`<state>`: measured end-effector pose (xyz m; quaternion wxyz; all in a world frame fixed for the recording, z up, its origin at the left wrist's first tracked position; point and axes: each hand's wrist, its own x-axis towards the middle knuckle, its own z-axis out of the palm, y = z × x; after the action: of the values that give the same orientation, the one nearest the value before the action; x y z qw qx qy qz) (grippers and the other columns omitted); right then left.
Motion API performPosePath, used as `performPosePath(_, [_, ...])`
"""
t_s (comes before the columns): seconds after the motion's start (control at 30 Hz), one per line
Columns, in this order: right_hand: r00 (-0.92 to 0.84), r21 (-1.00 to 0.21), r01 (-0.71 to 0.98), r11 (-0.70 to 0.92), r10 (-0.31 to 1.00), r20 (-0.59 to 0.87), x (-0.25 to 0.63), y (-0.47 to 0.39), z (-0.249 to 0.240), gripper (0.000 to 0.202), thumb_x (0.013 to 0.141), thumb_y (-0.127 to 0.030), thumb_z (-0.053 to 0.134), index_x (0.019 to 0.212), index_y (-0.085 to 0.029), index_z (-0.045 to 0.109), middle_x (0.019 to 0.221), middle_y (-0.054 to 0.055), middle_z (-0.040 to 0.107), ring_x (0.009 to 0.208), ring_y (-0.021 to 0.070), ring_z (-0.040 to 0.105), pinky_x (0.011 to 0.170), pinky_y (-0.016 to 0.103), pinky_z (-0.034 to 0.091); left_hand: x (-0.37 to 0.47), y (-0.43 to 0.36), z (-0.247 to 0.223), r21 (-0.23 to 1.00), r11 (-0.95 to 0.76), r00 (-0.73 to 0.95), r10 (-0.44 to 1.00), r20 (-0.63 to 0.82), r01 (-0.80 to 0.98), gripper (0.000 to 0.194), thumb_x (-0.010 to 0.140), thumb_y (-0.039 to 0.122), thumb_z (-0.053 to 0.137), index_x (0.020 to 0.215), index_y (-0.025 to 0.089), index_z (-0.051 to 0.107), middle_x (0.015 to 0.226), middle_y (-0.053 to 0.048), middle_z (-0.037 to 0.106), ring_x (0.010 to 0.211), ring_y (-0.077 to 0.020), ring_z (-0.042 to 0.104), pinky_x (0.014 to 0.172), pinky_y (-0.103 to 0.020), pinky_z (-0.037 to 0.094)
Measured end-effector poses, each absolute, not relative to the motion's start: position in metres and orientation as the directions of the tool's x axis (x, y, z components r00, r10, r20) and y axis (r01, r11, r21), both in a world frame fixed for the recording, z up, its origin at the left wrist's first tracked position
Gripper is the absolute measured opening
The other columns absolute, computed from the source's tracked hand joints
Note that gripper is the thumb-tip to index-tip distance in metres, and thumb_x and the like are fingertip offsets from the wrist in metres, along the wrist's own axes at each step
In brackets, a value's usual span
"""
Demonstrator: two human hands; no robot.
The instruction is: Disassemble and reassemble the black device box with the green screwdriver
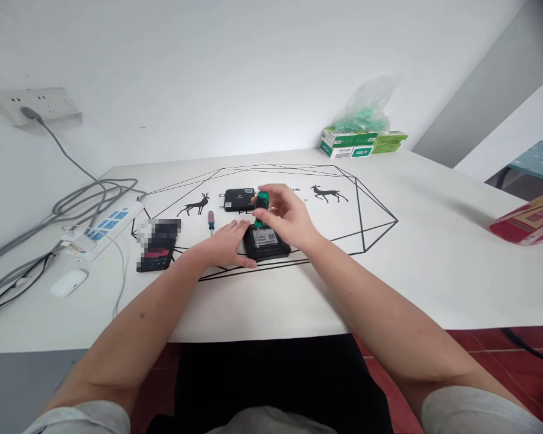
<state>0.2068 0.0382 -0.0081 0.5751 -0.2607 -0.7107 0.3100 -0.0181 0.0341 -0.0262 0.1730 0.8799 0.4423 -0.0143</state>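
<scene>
Over the white table [308,307], the left forearm [158,307] is being held out low and slanted inward, wrist close to the tabletop. The left hand [228,246] is being kept palm down and opened out flat, nothing gripped in it; its fingers are being laid toward the far left corner of a labelled black case [265,239], its thumb toward the near left one. The left side of the case is being bracketed between them, and there it is, lying flat right in front of the person, label side up!

Across to the right forearm [366,286], which is being reached in from the other side, the wrist raised above the case. By the right hand [289,214] a green-handled screwdriver [262,205] is being gripped, thumb and fingers closed around the handle. The tool is being held nearly upright, its thin shaft pointed down at the left part of the case; whether contact is being made by the tip cannot be told.

Just behind, a second black case [238,199] is being left flat on the tabletop. Off to the left, beyond the left hand, a small screwdriver [210,219] and a phone [163,246] are being left untouched.
</scene>
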Motion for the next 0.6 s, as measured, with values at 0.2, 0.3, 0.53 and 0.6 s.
performPosePath(0.2, [-0.046, -0.76, 0.0, 0.65, 0.759, 0.649, 0.208, 0.07, -0.009, 0.049, 0.089, -0.047, 0.082, 0.13, -0.031, 0.06, 0.118, 0.005, 0.076, 0.095, 0.0194, 0.074, 0.076, 0.036, 0.066, -0.015, 0.03, -0.019, 0.3, -0.504, 0.575, 0.784, -0.236, 0.81, 0.134, 0.079, 0.09, 0.064, 0.177, 0.02, 0.004, 0.184, -0.021, 0.013, 0.17, -0.0486, 0.009, 0.133, -0.063, 0.022])
performPosePath(0.3, [-0.089, -0.764, 0.038, 0.644, 0.764, 0.64, 0.2, 0.078, -0.011, 0.049, 0.089, -0.044, 0.08, 0.131, -0.029, 0.06, 0.12, 0.006, 0.076, 0.09, 0.0184, 0.072, 0.075, 0.037, 0.066, -0.014, 0.03, -0.016, 0.28, -0.505, 0.569, 0.784, -0.246, 0.817, 0.131, 0.081, 0.087, 0.063, 0.177, 0.019, 0.006, 0.184, -0.02, 0.015, 0.169, -0.0485, 0.01, 0.133, -0.061, 0.024])
performPosePath(0.53, [-0.204, -0.707, 0.19, 0.682, 0.731, 0.651, 0.191, 0.079, -0.005, 0.047, 0.09, -0.039, 0.078, 0.132, -0.026, 0.063, 0.118, 0.007, 0.076, 0.089, 0.0195, 0.07, 0.08, 0.04, 0.061, -0.014, 0.032, -0.016, 0.241, -0.549, 0.595, 0.777, -0.204, 0.8, 0.131, 0.079, 0.089, 0.063, 0.176, 0.017, 0.013, 0.181, -0.021, 0.026, 0.166, -0.0497, 0.022, 0.131, -0.062, 0.024])
performPosePath(0.6, [-0.215, -0.68, 0.211, 0.702, 0.712, 0.669, 0.189, 0.079, -0.003, 0.047, 0.09, -0.038, 0.078, 0.132, -0.026, 0.064, 0.12, 0.007, 0.076, 0.087, 0.0189, 0.069, 0.081, 0.04, 0.061, -0.014, 0.032, -0.018, 0.231, -0.557, 0.599, 0.776, -0.197, 0.798, 0.13, 0.08, 0.089, 0.063, 0.176, 0.017, 0.014, 0.181, -0.021, 0.027, 0.164, -0.0495, 0.025, 0.131, -0.063, 0.025])
